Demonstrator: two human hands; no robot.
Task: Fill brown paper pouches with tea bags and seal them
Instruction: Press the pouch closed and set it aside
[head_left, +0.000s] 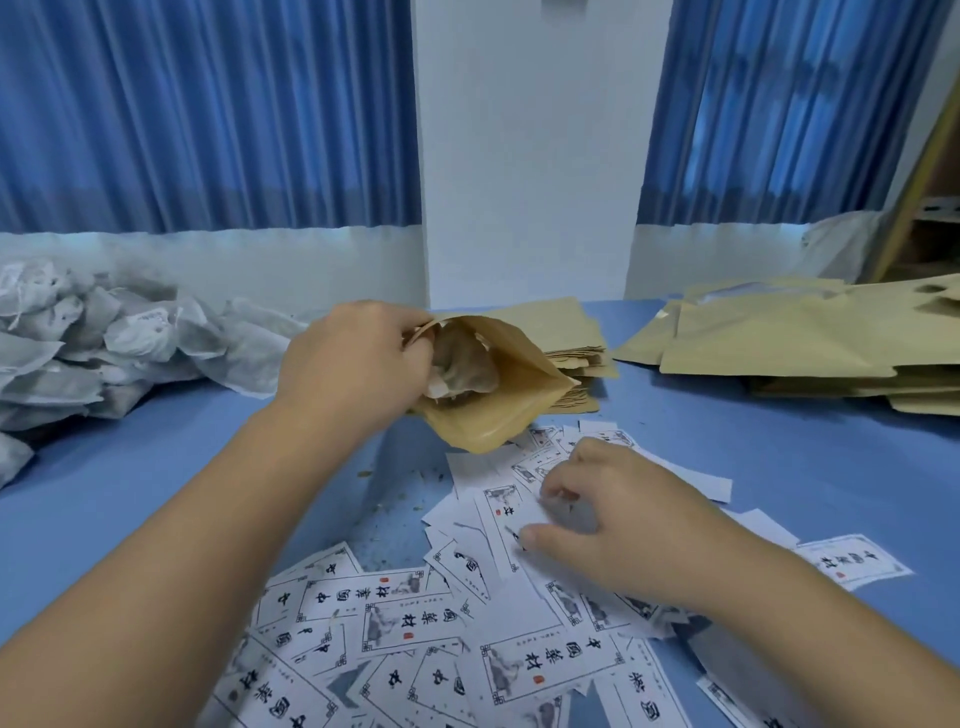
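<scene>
My left hand (353, 364) grips the open mouth of a brown paper pouch (498, 410), held tilted above the blue table; tea bags (462, 369) show inside it. My right hand (613, 525) lies on a spread of white printed paper labels (535, 660), its fingers curled onto one label (506, 514). A heap of white tea bags (104, 343) lies at the left. A stack of flat brown pouches (576, 353) sits just behind the held pouch.
A larger pile of brown pouches (789, 338) covers the back right of the blue table (779, 452). Labels litter the near middle. Small tea crumbs (395, 499) are scattered in the centre. Blue curtains and a white wall close off the back.
</scene>
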